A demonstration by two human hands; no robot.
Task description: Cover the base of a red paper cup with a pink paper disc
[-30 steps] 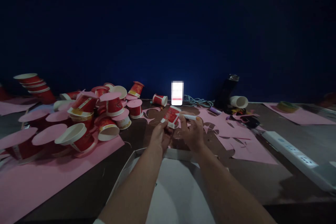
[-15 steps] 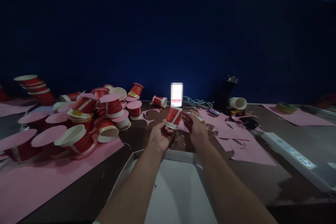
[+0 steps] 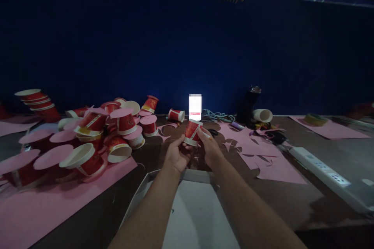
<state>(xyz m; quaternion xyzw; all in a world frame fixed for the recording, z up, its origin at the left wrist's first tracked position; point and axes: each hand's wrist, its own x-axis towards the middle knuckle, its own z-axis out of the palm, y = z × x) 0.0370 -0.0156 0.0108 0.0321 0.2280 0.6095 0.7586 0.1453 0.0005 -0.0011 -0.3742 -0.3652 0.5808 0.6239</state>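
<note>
My left hand [image 3: 177, 154] holds a small red paper cup [image 3: 192, 131] upside down, its white rim toward me. My right hand [image 3: 209, 149] is closed around a thin white stick-like tool [image 3: 205, 133] whose tip rests against the cup's right side. Both hands hover over the dark table, just beyond the far edge of a white open box [image 3: 193, 206] lying in front of me.
A heap of red cups [image 3: 96, 132], many capped with pink paper discs, fills the left on a pink sheet [image 3: 43, 206]. A lit phone [image 3: 195, 107] stands behind the hands. Cut pink paper [image 3: 263, 155], a dark bottle [image 3: 248, 103], a white power strip [image 3: 321, 167] lie right.
The right hand has closed in from the right, bringing the white tool against the cup. The cup shifted slightly. The view has tilted down a little.
</note>
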